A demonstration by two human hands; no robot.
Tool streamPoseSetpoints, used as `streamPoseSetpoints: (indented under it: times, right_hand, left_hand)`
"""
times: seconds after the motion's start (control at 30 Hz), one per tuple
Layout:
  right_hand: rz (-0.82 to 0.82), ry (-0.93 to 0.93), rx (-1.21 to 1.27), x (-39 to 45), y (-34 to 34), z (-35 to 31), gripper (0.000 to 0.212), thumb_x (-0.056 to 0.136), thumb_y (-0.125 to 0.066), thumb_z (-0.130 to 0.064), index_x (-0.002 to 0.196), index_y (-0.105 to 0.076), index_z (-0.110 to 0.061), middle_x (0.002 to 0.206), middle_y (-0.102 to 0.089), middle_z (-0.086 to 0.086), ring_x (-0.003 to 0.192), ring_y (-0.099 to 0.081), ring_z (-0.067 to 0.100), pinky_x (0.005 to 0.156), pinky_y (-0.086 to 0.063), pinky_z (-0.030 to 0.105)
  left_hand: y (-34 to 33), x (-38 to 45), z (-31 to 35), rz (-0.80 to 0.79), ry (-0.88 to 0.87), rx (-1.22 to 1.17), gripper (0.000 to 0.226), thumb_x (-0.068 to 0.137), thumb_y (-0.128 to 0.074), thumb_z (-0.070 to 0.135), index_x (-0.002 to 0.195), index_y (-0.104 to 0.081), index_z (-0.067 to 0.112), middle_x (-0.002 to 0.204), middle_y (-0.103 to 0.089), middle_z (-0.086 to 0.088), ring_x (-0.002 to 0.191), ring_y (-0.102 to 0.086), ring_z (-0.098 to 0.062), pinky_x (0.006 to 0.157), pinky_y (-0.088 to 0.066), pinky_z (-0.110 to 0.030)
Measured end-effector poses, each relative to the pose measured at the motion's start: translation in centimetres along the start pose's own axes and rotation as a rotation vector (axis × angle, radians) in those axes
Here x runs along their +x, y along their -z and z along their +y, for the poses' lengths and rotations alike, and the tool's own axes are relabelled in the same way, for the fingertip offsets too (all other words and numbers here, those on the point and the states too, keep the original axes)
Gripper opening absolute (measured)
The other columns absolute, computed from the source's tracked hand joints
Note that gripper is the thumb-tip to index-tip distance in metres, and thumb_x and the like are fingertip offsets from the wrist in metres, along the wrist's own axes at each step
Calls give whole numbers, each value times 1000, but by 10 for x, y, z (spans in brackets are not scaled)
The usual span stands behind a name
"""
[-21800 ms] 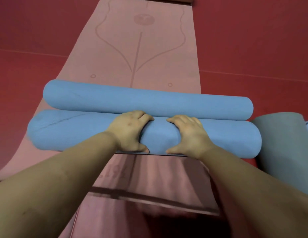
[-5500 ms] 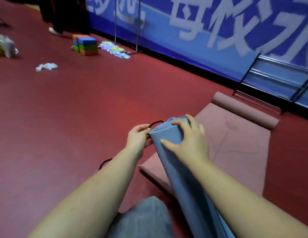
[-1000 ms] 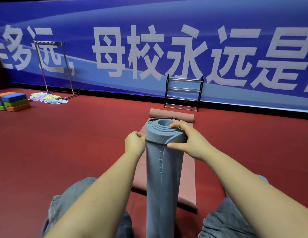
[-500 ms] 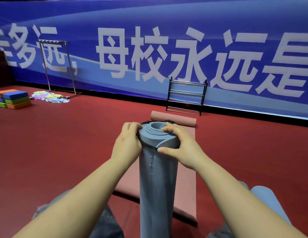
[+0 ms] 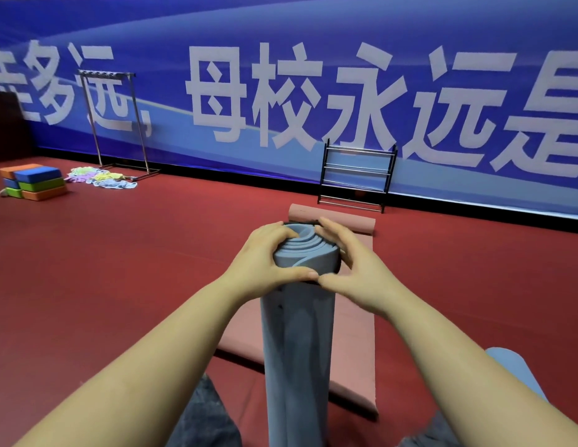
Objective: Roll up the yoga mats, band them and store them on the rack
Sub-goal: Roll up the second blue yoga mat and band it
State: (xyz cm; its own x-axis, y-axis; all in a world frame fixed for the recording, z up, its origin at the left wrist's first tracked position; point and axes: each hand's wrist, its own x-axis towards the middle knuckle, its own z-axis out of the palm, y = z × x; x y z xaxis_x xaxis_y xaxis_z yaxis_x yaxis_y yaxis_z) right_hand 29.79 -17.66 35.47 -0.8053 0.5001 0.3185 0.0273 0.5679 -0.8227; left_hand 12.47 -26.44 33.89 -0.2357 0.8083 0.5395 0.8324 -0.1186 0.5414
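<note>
A rolled blue-grey yoga mat (image 5: 299,350) stands upright between my knees, its spiral end facing up. My left hand (image 5: 265,262) and my right hand (image 5: 355,266) wrap round its top from both sides, thumbs meeting at the front. A black elastic band (image 5: 308,282) shows as a thin dark line under the thumbs and at the far rim. Behind it a pink yoga mat (image 5: 355,324) lies flat on the red floor, its far end partly rolled. The black metal rack (image 5: 357,177) stands against the blue banner wall beyond.
A tall clothes-style stand (image 5: 115,124) and a heap of coloured cloths (image 5: 98,177) sit at the left by the wall. Stacked foam blocks (image 5: 32,182) lie farther left. Another blue rolled mat (image 5: 513,369) shows at the lower right.
Both hands have closed in round the top of the upright mat, thumbs now meeting at the front over the band. The view has shifted slightly right and down.
</note>
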Motion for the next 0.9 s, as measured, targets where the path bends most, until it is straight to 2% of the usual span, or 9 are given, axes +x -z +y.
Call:
streamPoseSetpoints:
  times: [0.1, 0.17, 0.2, 0.27, 0.37, 0.5, 0.63, 0.77, 0.9]
  right_hand:
    - [141, -39, 131, 12, 14, -8, 64, 82, -46, 13, 131, -46, -28, 127, -52, -9, 117, -50, 0, 99, -42, 24]
    - [297, -104, 7, 30, 23, -7, 44, 87, -56, -2, 124, -57, -26, 123, -58, -5, 112, -53, 8, 92, -42, 24]
    - [310, -161, -35, 40, 26, -6, 34, 88, -62, -12, 119, -61, -25, 120, -61, -4, 110, -55, 10, 88, -41, 23]
    - [203, -290, -45, 59, 31, -4, 22, 84, -71, -23, 105, -68, -23, 110, -66, -2, 98, -60, 11, 82, -43, 23]
    - [31, -362, -130, 82, 36, -3, 9, 78, -76, -24, 85, -73, -19, 91, -70, -3, 85, -63, 10, 72, -48, 23]
    - [-34, -271, -360, 104, 43, -1, 15, 81, -74, -29, 74, -70, -16, 63, -64, -18, 62, -56, -5, 56, -40, 13]
    - [-77, -289, -478, 119, 40, 6, 22, 88, -66, -29, 72, -66, -14, 58, -60, -19, 56, -53, -5, 50, -38, 13]
    - [-96, -442, -429, 127, 41, 24, 29, 88, -65, -34, 86, -72, -5, 76, -66, 3, 66, -53, 14, 64, -44, 25]
    - [-116, -679, -340, 111, 34, 36, 22, 92, -51, -5, 70, -53, -2, 66, -49, 6, 55, -39, 17, 54, -39, 27]
  left_hand:
    - [-4, -1, 1, 20, -18, 3, 59, 53, -71, 69, 94, -56, 29, 98, -52, 14, 104, -49, -14, 91, -41, -31]
    - [-9, -3, 5, 20, -36, 17, 63, 52, -70, 67, 99, -56, 27, 106, -50, 13, 111, -45, -13, 96, -38, -28]
    - [-12, -3, 7, 23, -46, 22, 68, 52, -69, 68, 103, -57, 25, 110, -49, 13, 116, -42, -11, 98, -34, -22]
    - [-17, -4, 13, 37, -74, 20, 74, 52, -70, 67, 108, -58, 21, 114, -47, 13, 119, -34, -3, 97, -24, -8]
    - [-25, -2, 16, 78, -116, -9, 72, 53, -69, 65, 107, -60, 18, 113, -51, 9, 114, -31, 5, 95, -21, -2]
    - [-26, -1, 10, 122, -132, -35, 70, 54, -69, 64, 105, -61, 16, 112, -54, 8, 114, -33, 4, 97, -22, -4]
    - [-29, -4, 12, 129, -172, -48, 69, 57, -70, 61, 106, -62, 13, 112, -55, 6, 118, -35, -1, 101, -26, -12]
    - [-29, -7, 11, 135, -194, -57, 68, 57, -71, 59, 106, -63, 13, 113, -57, 1, 122, -38, -9, 104, -28, -19]
    - [-28, -11, 11, 117, -193, -53, 70, 58, -71, 59, 109, -63, 13, 115, -57, 0, 124, -38, -10, 105, -28, -17]
